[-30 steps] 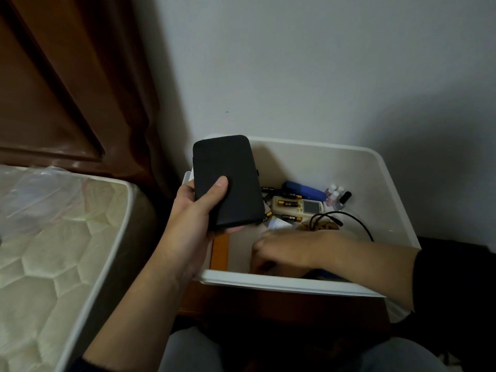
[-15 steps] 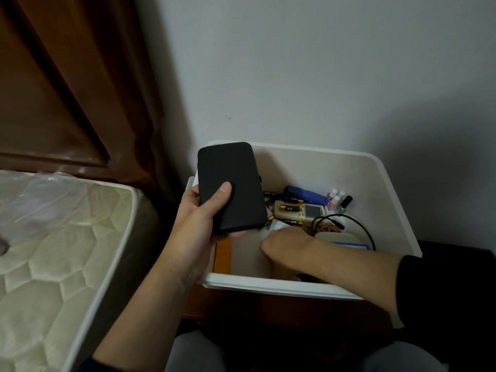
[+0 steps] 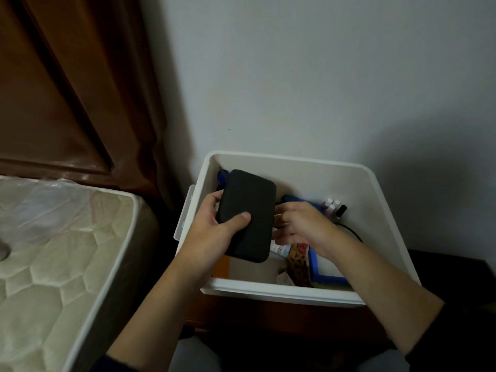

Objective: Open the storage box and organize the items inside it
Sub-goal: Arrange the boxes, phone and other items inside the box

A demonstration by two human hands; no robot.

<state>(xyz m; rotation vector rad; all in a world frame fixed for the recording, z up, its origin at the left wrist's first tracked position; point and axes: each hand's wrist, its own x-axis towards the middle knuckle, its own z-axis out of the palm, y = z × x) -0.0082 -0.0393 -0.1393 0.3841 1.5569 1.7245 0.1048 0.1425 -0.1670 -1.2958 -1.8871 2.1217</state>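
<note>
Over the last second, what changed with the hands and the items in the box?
The right hand came up from the box's near floor to beside the black case, fingers open, uncovering the blue-edged item. The left hand still grips the case, now lower over the white storage box.

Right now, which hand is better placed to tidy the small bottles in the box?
Right hand: it is open inside the storage box, near the small bottles. The left hand grips the black case.
</note>
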